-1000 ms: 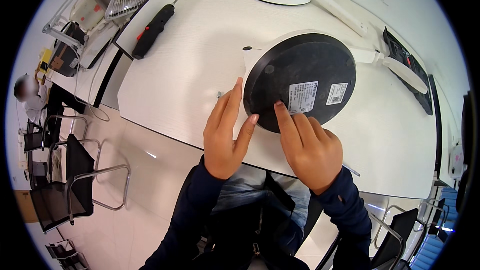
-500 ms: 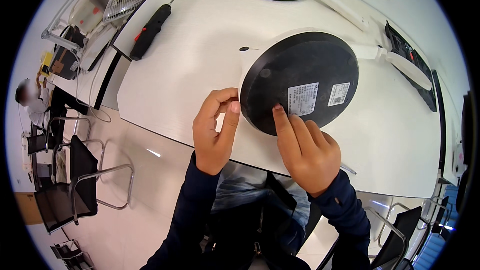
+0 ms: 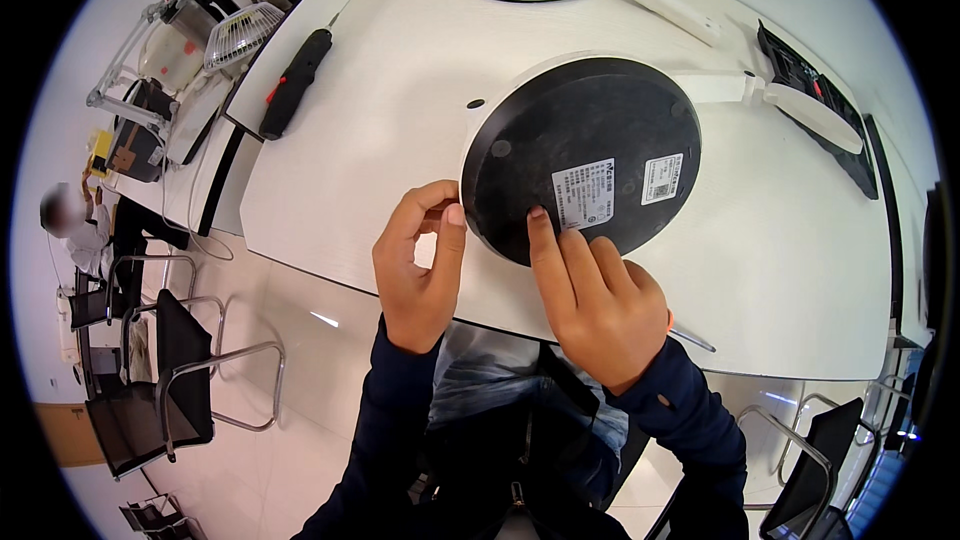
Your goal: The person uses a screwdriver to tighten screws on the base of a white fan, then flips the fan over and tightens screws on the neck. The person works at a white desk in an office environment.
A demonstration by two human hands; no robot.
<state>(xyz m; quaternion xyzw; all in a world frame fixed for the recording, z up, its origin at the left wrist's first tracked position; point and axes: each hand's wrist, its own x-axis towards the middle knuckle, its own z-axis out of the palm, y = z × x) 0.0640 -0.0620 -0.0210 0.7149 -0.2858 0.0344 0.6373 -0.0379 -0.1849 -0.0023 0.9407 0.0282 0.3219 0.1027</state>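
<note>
One screwdriver point(image 3: 297, 85) left of base point(image 3: 590, 125)

Two printed labels were visible on the black round base point(image 3: 520, 180) of a white appliance, tilted above the worktop point(image 3: 380, 140) and nearer its front edge than its back edge. The larger, a silver-grey rectangle point(image 3: 585, 195), carried a bolder heading along its top, rows of small dark characters beneath and small symbols toward its lower right corner. The smaller, a white rectangle point(image 3: 662, 179) farther toward the worktop's right edge, bore short lines of print and a square code. The finest print was too small to read.
</note>
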